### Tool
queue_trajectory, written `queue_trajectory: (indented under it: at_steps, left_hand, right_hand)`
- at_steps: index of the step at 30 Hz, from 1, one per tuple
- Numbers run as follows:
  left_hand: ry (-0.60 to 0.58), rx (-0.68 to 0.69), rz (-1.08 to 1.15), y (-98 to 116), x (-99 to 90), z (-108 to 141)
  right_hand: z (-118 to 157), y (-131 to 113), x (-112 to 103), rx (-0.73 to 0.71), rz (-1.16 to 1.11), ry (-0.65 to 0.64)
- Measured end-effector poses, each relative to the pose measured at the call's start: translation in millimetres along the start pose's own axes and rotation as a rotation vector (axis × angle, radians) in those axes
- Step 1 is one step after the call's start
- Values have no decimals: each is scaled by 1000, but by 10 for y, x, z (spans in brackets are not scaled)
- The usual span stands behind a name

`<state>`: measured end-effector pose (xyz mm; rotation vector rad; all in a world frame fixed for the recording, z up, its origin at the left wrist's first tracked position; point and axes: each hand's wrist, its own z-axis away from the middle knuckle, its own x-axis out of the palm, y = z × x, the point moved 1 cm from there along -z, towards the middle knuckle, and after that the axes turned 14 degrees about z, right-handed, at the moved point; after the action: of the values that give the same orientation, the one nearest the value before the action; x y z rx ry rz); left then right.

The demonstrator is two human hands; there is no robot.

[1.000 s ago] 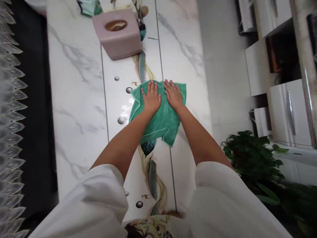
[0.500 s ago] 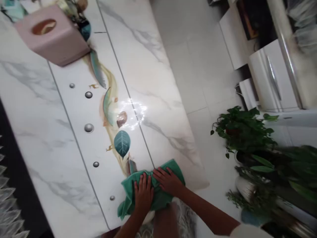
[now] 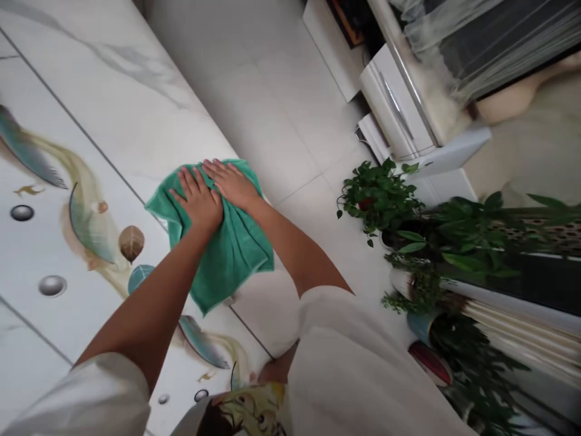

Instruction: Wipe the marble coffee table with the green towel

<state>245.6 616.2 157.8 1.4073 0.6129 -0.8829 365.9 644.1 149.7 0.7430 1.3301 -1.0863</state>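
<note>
A green cloth [image 3: 231, 254] lies spread over the right part of the marble-patterned table surface [image 3: 131, 79], close to its long edge. My left hand [image 3: 200, 203] rests flat on the upper part of the cloth, fingers spread. Beside it, my right hand [image 3: 233, 184] also presses flat on the cloth, its fingers stretched out toward the far edge. Both palms hide some of the fabric, and neither hand grips it. Folds run down from the hands to the cloth's near corner.
Printed leaves, such as a brown leaf [image 3: 131, 243], and grey dots decorate the table. Tiled floor [image 3: 281, 121] runs along its right side. Potted plants [image 3: 381, 194] stand farther right, near a white cabinet [image 3: 399, 103] and a sheer curtain [image 3: 476, 42].
Both hands have pushed the green cloth away from my body, farther up the table and toward its right edge. The view has shifted right, and the pink tissue box is out of sight.
</note>
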Motion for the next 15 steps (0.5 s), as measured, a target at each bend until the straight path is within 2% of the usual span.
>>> queue_trajectory:
  at_steps: [2, 3, 5, 7, 12, 15]
  left_hand:
    - [6, 17, 3, 55, 22, -105]
    - [-9, 33, -2, 72, 42, -24]
    - [-66, 58, -20, 107, 110, 345]
    - [-144, 76, -25, 164, 209, 903]
    - [-403, 182, -1, 381, 498, 2602]
    - [-485, 209, 5, 417, 618, 3446]
  right_hand:
    - [4, 107, -35, 17, 4, 31]
    - [134, 109, -28, 17, 7, 36]
    - [608, 40, 29, 18, 12, 29]
    - [1291, -90, 132, 33, 19, -2]
    - [3213, -602, 495, 130, 34, -138]
    - [4007, -1055, 757, 267, 50, -156]
